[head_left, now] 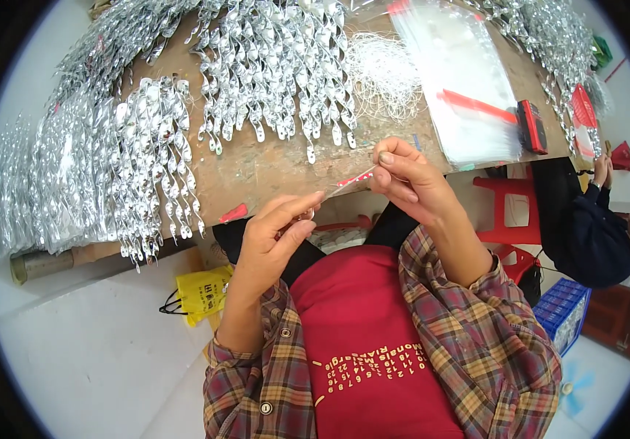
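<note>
Item: one thin pale strand [349, 181], which we see stretched at a slant between two hands above the table's near edge, its right end farther away.
Left hand [265, 238]: fingers bent inward, nearly closed, strand held at the fingertips.
Right hand [416, 181]: thumb and forefinger pinched on the strand, remaining fingers loosely curled.
Around these, on the brown table [267, 172], we count: a red scrap [234, 213], near left; twisted silver strips [271, 73], far, with further silver bundles [58, 175] at left; a loose heap of white string [386, 77], far, just beside the strips; clear plastic bags [468, 88] with red bands, right of the heap; a red-and-black box [532, 126], touching or just beside the bags.
Off the table we note a yellow bag [203, 295], near left; a red stool [509, 208] and a blue crate [562, 314], right.
</note>
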